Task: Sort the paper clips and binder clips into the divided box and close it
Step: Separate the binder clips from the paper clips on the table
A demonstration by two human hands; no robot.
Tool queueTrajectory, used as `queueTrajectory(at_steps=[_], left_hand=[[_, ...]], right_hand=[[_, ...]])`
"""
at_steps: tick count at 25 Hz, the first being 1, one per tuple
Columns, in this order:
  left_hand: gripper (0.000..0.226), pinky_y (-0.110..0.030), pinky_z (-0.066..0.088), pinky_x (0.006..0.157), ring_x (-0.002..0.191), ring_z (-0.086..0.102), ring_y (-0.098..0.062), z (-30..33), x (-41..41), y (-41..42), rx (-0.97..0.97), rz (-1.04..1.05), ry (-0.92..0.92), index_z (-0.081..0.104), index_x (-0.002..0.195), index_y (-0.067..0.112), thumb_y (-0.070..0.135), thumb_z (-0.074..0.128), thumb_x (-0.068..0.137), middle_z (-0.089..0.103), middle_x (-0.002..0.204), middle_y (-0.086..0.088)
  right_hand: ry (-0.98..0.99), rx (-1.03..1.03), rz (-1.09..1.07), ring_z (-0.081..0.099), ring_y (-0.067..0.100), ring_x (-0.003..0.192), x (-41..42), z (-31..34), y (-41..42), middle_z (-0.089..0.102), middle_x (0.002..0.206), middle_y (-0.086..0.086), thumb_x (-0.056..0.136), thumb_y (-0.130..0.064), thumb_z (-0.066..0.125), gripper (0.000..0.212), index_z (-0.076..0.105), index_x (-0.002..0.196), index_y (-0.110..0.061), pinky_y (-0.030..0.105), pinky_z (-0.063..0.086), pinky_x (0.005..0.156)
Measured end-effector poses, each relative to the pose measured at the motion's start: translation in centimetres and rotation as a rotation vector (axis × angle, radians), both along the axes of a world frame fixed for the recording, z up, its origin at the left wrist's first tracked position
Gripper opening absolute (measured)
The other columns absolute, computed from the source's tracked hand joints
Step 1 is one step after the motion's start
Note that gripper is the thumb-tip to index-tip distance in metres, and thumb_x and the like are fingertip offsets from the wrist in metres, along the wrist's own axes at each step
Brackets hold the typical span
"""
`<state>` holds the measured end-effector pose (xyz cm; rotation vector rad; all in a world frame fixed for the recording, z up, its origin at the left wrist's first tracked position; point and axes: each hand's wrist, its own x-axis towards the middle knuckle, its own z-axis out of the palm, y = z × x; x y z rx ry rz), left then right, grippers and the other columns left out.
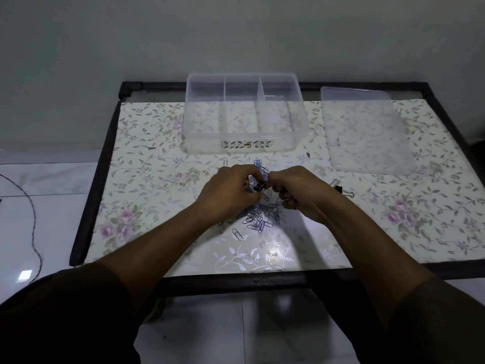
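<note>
Currently the box sits at the table's far edge, centre, lid off. It is clear plastic with three compartments side by side; all three look empty. The lid lies flat to the right of the box, just beside it, not touching, nothing on it.

Near side of the table is bare floral surface, with open room left of the pile and in front of it. The dark frame runs round all the edges.

Paper clips, mostly blue, lie in a loose heap at table centre, under and between my hands; a few strays lie at the heap's near and left edges. Some binder clips sit apart to the right of the heap.

My left hand is curled, fingertips pinched on a small black binder clip. My right hand is closed too, fingertips meeting the left's at that clip; a thin wire shows under its fingers, whether gripped I cannot tell.
</note>
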<state>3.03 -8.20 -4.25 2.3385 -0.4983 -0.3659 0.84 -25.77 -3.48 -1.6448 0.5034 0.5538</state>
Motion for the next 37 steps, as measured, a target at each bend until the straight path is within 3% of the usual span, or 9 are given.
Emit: queueTrajectory(at_steps=[3, 8, 10, 12, 17, 20, 25, 31, 37], left_hand=[[0.018, -0.028, 0.038, 0.059, 0.060, 0.051, -0.012, 0.0, 0.0, -0.2, 0.062, 0.003, -0.079, 0.071, 0.096, 0.028, 0.029, 0.076, 0.079, 0.052, 0.059, 0.012], [0.021, -0.032, 0.048, 0.062, 0.080, 0.065, -0.023, 0.0, -0.1, 0.3, 0.326, -0.100, -0.213, 0.073, 0.089, 0.024, 0.043, 0.065, 0.087, 0.072, 0.085, 0.001], [0.024, -0.029, 0.047, 0.058, 0.071, 0.063, -0.020, -0.1, 0.3, 0.8, 0.318, -0.097, -0.142, 0.071, 0.078, 0.022, 0.044, 0.065, 0.087, 0.068, 0.072, 0.003], [0.028, -0.025, 0.037, 0.051, 0.057, 0.055, -0.009, 0.2, 0.6, 1.4, 0.218, -0.080, 0.004, 0.063, 0.062, 0.027, 0.039, 0.072, 0.085, 0.058, 0.057, 0.009], [0.030, -0.029, 0.035, 0.054, 0.058, 0.054, -0.021, 0.1, 0.9, 1.6, 0.188, -0.058, 0.103, 0.072, 0.066, 0.010, 0.036, 0.077, 0.081, 0.067, 0.066, -0.016], [0.034, -0.029, 0.036, 0.055, 0.060, 0.055, -0.020, -0.1, 1.0, 1.9, 0.203, -0.038, 0.140, 0.073, 0.071, 0.002, 0.034, 0.076, 0.082, 0.070, 0.071, -0.019], [0.024, -0.022, 0.035, 0.045, 0.043, 0.047, -0.012, 0.9, 0.9, 2.1, -0.194, 0.133, 0.517, 0.074, 0.076, -0.005, 0.014, 0.062, 0.087, 0.064, 0.058, -0.006], [0.024, -0.022, 0.043, 0.041, 0.048, 0.052, -0.015, 1.6, 1.4, 1.3, -0.435, 0.227, 0.719, 0.069, 0.102, -0.007, 0.004, 0.050, 0.093, 0.071, 0.078, -0.016], [0.020, -0.023, 0.047, 0.044, 0.051, 0.051, -0.015, 1.4, 1.6, 1.2, -0.522, 0.399, 0.846, 0.069, 0.103, -0.002, 0.010, 0.060, 0.091, 0.063, 0.073, -0.010]], right_hand=[[-0.028, -0.065, 0.003, 0.024, 0.014, 0.047, 0.2, -0.3, -0.2, 0.035, 0.060, 0.004, 0.084, -0.007, 0.063, 0.030, 0.058, 0.055, -0.012, 0.026, 0.023, 0.047], [-0.111, -0.191, 0.075, 0.027, 0.018, 0.053, 0.1, -0.8, -0.5, 0.045, 0.067, 0.014, 0.085, -0.012, 0.066, 0.017, 0.080, 0.081, -0.003, 0.027, 0.025, 0.049], [-0.157, -0.336, 0.159, 0.049, 0.016, 0.055, 0.0, -0.8, -0.7, 0.065, 0.065, 0.005, 0.084, -0.014, 0.069, 0.015, 0.083, 0.082, -0.011, 0.025, 0.040, 0.053], [-0.189, -0.467, 0.247, 0.069, 0.014, 0.083, 0.2, -1.0, -0.7, 0.079, 0.087, 0.003, 0.085, -0.016, 0.070, 0.014, 0.084, 0.084, -0.015, 0.031, 0.055, 0.075], [-0.198, -0.213, 0.306, 0.052, 0.001, 0.053, 0.1, -0.4, 0.6, 0.062, 0.057, -0.005, 0.087, -0.033, 0.076, 0.025, 0.080, 0.081, -0.009, 0.020, 0.043, 0.059], [-0.276, -0.408, 0.381, 0.059, -0.003, 0.064, 0.4, -0.6, 0.5, 0.068, 0.063, -0.014, 0.087, -0.028, 0.077, 0.018, 0.077, 0.071, -0.019, 0.021, 0.046, 0.065], [-0.371, -0.944, 0.198, 0.063, 0.018, 0.074, 1.0, -2.6, -2.6, 0.067, 0.083, 0.002, 0.088, -0.030, 0.074, 0.016, 0.076, 0.099, -0.018, 0.026, 0.042, 0.067], [-0.438, -0.963, 0.246, 0.066, 0.032, 0.101, 1.0, -3.7, -2.5, 0.073, 0.110, 0.010, 0.085, -0.034, 0.075, 0.034, 0.065, 0.116, -0.024, 0.035, 0.050, 0.075], [-0.371, -0.910, 0.298, 0.064, 0.027, 0.077, 1.1, -3.2, -1.4, 0.065, 0.085, 0.002, 0.083, -0.035, 0.076, 0.020, 0.064, 0.092, -0.023, 0.031, 0.043, 0.058]])
